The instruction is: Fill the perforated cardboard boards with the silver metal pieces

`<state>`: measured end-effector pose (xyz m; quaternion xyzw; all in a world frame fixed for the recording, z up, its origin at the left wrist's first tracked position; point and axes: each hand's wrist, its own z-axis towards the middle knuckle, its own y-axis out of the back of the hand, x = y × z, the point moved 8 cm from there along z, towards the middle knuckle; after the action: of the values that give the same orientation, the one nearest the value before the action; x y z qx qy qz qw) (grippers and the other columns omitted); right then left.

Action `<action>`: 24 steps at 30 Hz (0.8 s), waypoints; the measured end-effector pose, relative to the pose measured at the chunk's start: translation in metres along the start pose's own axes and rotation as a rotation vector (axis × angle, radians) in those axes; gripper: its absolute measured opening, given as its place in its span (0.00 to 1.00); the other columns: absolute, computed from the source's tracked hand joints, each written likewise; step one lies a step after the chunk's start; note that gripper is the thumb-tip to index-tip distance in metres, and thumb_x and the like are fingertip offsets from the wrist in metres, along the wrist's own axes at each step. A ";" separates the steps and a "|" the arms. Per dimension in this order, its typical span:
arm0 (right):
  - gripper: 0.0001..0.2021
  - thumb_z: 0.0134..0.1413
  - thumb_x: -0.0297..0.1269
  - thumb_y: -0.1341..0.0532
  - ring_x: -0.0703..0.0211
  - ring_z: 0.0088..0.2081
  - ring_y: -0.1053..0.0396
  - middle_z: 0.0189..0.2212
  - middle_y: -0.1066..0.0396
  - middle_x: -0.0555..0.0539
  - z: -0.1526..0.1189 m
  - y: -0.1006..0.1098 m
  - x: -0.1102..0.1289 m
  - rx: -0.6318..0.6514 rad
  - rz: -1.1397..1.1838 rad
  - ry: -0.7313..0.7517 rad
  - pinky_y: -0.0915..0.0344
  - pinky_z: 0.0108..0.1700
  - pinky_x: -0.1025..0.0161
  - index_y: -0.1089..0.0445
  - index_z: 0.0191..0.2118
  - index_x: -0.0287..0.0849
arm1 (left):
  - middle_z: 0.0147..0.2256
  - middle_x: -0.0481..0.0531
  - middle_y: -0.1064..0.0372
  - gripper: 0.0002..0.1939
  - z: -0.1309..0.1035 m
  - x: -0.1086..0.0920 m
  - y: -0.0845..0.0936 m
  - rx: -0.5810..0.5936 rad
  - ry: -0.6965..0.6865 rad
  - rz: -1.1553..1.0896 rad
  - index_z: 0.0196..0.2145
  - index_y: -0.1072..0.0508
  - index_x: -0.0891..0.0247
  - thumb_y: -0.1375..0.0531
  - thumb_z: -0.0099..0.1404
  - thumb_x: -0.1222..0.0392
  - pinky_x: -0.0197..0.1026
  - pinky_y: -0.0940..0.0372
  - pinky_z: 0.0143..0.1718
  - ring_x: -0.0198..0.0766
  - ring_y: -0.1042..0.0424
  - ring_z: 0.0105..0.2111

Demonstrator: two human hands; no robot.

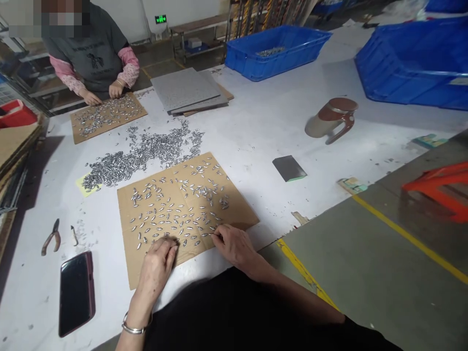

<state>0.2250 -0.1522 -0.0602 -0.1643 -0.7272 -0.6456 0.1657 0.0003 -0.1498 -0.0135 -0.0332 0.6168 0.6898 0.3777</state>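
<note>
A sheet of brown cardboard (157,258) lies in front of me, with many small, silver, spindle-shaped metal pieces (185,242) spread over it. At its near edge my left hand (157,265) has its fingers pinched together, close to the nearest pieces. My right hand (236,243) is at the near right part of the sheet, thumb and forefinger closed beside other pieces. What either pinch holds, if anything, is too small and hidden to make out. Beyond the sheet, a loose heap of the same metal pieces (146,153) covers part of the white table (252,131).
Pliers (51,239) and a phone (76,295) lie at left. A lidded mug (329,119) and a dark block (289,168) stand at right. Blue bins (274,53) and stacked grey sheets (190,90) are farther back. Across the table, a person handles pieces on another cardboard sheet (80,134).
</note>
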 end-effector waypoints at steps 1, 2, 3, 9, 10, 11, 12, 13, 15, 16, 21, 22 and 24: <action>0.08 0.65 0.35 0.40 0.59 0.35 0.26 0.32 0.23 0.48 0.000 -0.001 -0.002 0.006 -0.010 -0.017 0.43 0.35 0.64 0.29 0.33 0.44 | 0.42 0.55 0.21 0.09 0.000 0.000 0.001 -0.006 -0.004 0.002 0.41 0.25 0.59 0.45 0.74 0.58 0.47 0.25 0.46 0.43 0.21 0.43; 0.08 0.65 0.35 0.39 0.58 0.35 0.26 0.32 0.23 0.48 0.000 -0.002 -0.003 0.015 -0.019 -0.030 0.43 0.35 0.64 0.29 0.32 0.44 | 0.41 0.55 0.21 0.09 0.000 0.000 0.002 -0.012 -0.010 0.004 0.41 0.25 0.59 0.45 0.74 0.58 0.47 0.25 0.46 0.43 0.21 0.43; 0.08 0.64 0.35 0.39 0.58 0.35 0.26 0.32 0.23 0.48 0.000 -0.002 -0.004 0.026 -0.023 -0.034 0.43 0.34 0.64 0.29 0.32 0.44 | 0.41 0.55 0.21 0.09 0.001 0.000 0.003 -0.017 -0.015 0.006 0.41 0.25 0.59 0.45 0.74 0.58 0.46 0.24 0.46 0.43 0.21 0.42; 0.08 0.66 0.38 0.39 0.58 0.34 0.27 0.31 0.24 0.48 0.016 0.022 -0.023 -0.040 0.032 0.032 0.40 0.36 0.64 0.29 0.34 0.44 | 0.42 0.55 0.21 0.08 0.001 0.000 0.006 -0.040 -0.038 0.018 0.41 0.25 0.59 0.45 0.74 0.58 0.46 0.24 0.46 0.42 0.21 0.43; 0.07 0.67 0.37 0.40 0.58 0.35 0.27 0.33 0.24 0.47 0.022 0.030 -0.028 -0.078 0.031 0.052 0.39 0.37 0.64 0.28 0.36 0.44 | 0.42 0.55 0.21 0.08 0.001 0.001 0.006 -0.044 -0.038 0.024 0.41 0.25 0.59 0.45 0.74 0.58 0.46 0.24 0.46 0.43 0.21 0.43; 0.06 0.67 0.35 0.41 0.58 0.37 0.27 0.36 0.24 0.47 0.028 0.037 -0.032 -0.108 0.023 0.081 0.38 0.39 0.64 0.27 0.38 0.44 | 0.42 0.55 0.21 0.08 0.001 0.001 0.005 -0.046 -0.040 0.028 0.41 0.25 0.59 0.45 0.74 0.58 0.46 0.24 0.46 0.43 0.21 0.42; 0.06 0.67 0.34 0.41 0.58 0.39 0.27 0.39 0.24 0.46 0.034 0.043 -0.035 -0.123 0.008 0.112 0.37 0.40 0.64 0.26 0.40 0.44 | 0.42 0.55 0.21 0.08 0.002 0.001 0.005 -0.045 -0.045 0.030 0.41 0.25 0.59 0.45 0.74 0.58 0.46 0.24 0.46 0.43 0.21 0.42; 0.06 0.67 0.32 0.41 0.57 0.41 0.27 0.41 0.24 0.45 0.041 0.045 -0.037 -0.122 -0.014 0.140 0.36 0.41 0.64 0.26 0.41 0.45 | 0.42 0.55 0.21 0.08 0.002 0.001 0.005 -0.043 -0.048 0.031 0.41 0.25 0.59 0.45 0.74 0.58 0.46 0.24 0.46 0.43 0.21 0.42; 0.07 0.67 0.31 0.41 0.57 0.44 0.27 0.43 0.25 0.45 0.053 0.044 -0.041 -0.091 -0.066 0.175 0.36 0.42 0.63 0.25 0.42 0.46 | 0.42 0.54 0.21 0.09 0.004 -0.001 0.004 -0.037 -0.045 0.028 0.41 0.25 0.59 0.45 0.74 0.58 0.46 0.24 0.45 0.43 0.21 0.42; 0.07 0.67 0.32 0.41 0.56 0.44 0.27 0.43 0.25 0.45 0.057 0.041 -0.044 -0.076 -0.090 0.181 0.35 0.43 0.63 0.25 0.42 0.46 | 0.42 0.54 0.21 0.09 0.005 -0.002 0.004 -0.032 -0.038 0.026 0.41 0.25 0.59 0.45 0.74 0.58 0.46 0.24 0.45 0.43 0.21 0.42; 0.08 0.69 0.33 0.44 0.54 0.42 0.29 0.40 0.26 0.43 0.063 0.031 -0.049 -0.132 -0.129 0.185 0.35 0.44 0.61 0.27 0.40 0.44 | 0.42 0.55 0.21 0.09 0.002 -0.003 0.005 -0.025 0.001 0.029 0.41 0.25 0.58 0.45 0.74 0.57 0.47 0.24 0.46 0.43 0.21 0.42; 0.09 0.69 0.33 0.45 0.53 0.43 0.29 0.40 0.27 0.42 0.061 0.032 -0.050 -0.161 -0.120 0.170 0.35 0.44 0.60 0.28 0.40 0.44 | 0.42 0.55 0.21 0.09 0.001 -0.002 0.005 -0.026 0.003 0.031 0.41 0.25 0.58 0.45 0.74 0.57 0.47 0.24 0.46 0.43 0.21 0.42; 0.08 0.69 0.33 0.45 0.52 0.43 0.29 0.39 0.27 0.42 0.055 0.035 -0.048 -0.210 -0.076 0.149 0.34 0.44 0.60 0.29 0.39 0.44 | 0.42 0.55 0.21 0.09 -0.002 0.001 0.007 -0.029 0.005 0.041 0.41 0.25 0.58 0.45 0.74 0.58 0.48 0.24 0.47 0.44 0.21 0.43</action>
<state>0.2820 -0.0953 -0.0574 -0.1049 -0.6470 -0.7343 0.1766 -0.0052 -0.1511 -0.0085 -0.0276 0.6083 0.7062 0.3613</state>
